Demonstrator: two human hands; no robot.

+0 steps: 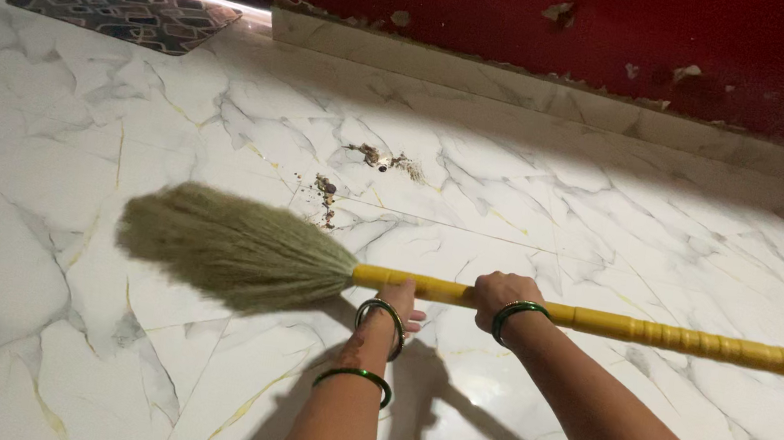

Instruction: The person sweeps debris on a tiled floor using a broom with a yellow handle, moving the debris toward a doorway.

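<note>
White marble floor tiles (44,104) with grey and gold veins spread below us, ending at a pale skirting under a chipped red wall (540,13). A patterned mat (122,8) lay at the floor's far left corner, beside a dark doorway. We held a broom (463,295) level above the floor, across its middle: its soft grass head (237,248) pointed left, and its yellow handle (679,338) ran out toward the right edge. Our right hand (499,296) was clenched around the handle from above. Our left hand (402,300) gripped the handle just beside it, nearer the head, fingers wrapped under. Green bangles (382,315) ringed both wrists. Two small heaps of dirt (358,173) sat on the tiles beyond the broom head, toward the wall, apart from the bristles. Shadows of our arms fell on the floor near the bottom edge.
</note>
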